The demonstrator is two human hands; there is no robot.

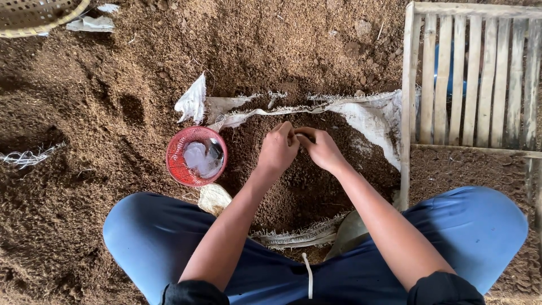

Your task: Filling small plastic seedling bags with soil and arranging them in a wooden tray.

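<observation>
I note both hands meeting fingertip to fingertip over the open sack (372, 116); left hand (278, 149) and right hand (323, 148) pinch something too small to identify; red basket (180, 164) lies just left, nearer the left hand.

Loose brown earth floor (101, 113), a wooden slatted crate (474, 79) right, daylight overhead.

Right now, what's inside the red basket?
The red basket holds crumpled clear plastic, pale and shiny. Anything beneath that plastic is covered, so I can't tell. The basket sits on brown loose soil, left of the left hand; neither hand touches it.
</observation>
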